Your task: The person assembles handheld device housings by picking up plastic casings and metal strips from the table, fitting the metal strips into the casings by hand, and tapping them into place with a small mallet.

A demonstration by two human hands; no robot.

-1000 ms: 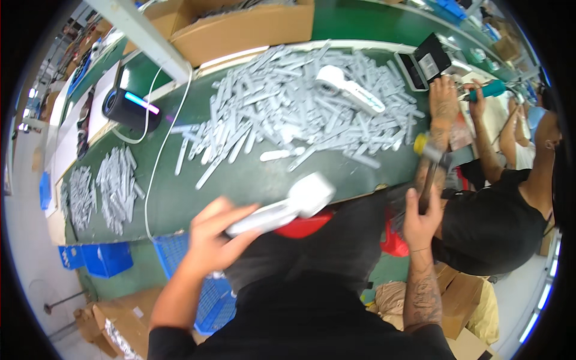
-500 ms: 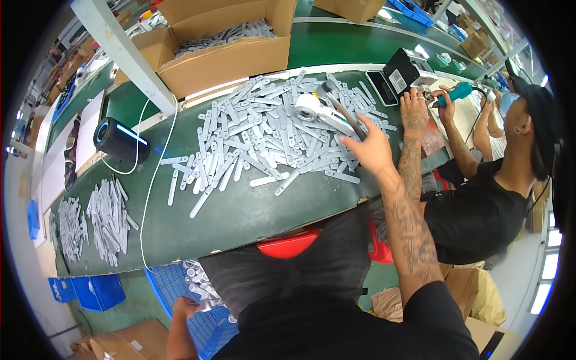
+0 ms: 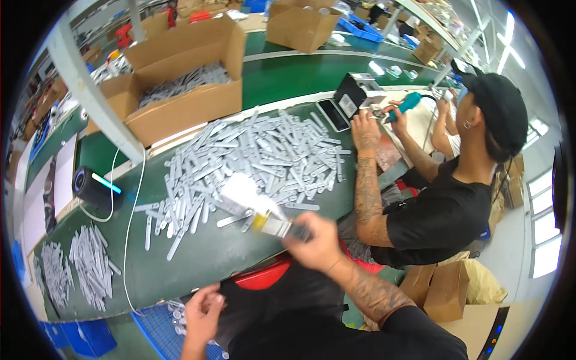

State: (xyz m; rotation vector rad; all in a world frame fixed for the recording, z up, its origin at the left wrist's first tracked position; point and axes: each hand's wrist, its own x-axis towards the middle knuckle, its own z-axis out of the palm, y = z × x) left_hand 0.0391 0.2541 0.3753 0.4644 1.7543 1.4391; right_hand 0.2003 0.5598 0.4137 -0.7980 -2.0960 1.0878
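Note:
My right hand [image 3: 315, 241] is closed around a small hammer over the table's front edge. The hammer's head [image 3: 277, 227] is smeared by motion, silvery with a yellow end and a dark end; its handle is mostly hidden. A whitish blurred part [image 3: 245, 191] shows just beyond it; whether it lies on the table or is held, I cannot tell. Behind these spreads a wide heap of flat grey strip-like pieces [image 3: 258, 147]. At the lower left, my left hand [image 3: 203, 313] hovers beside my lap with fingers bent and apart, nothing visible in it, above a blue basket [image 3: 157, 330] with white round-ended parts.
Two smaller strip piles [image 3: 93, 267] lie at the table's left, near a black cylindrical speaker [image 3: 96, 185] and a white cable [image 3: 133, 222]. A cardboard box [image 3: 186, 108] of strips stands behind. On the right, a co-worker [image 3: 438, 204] holds a teal tool [image 3: 408, 105] near a phone [image 3: 333, 115].
My right hand has drawn the hammer from over the heap toward me and left. My left hand has risen from the basket. The view has swung right.

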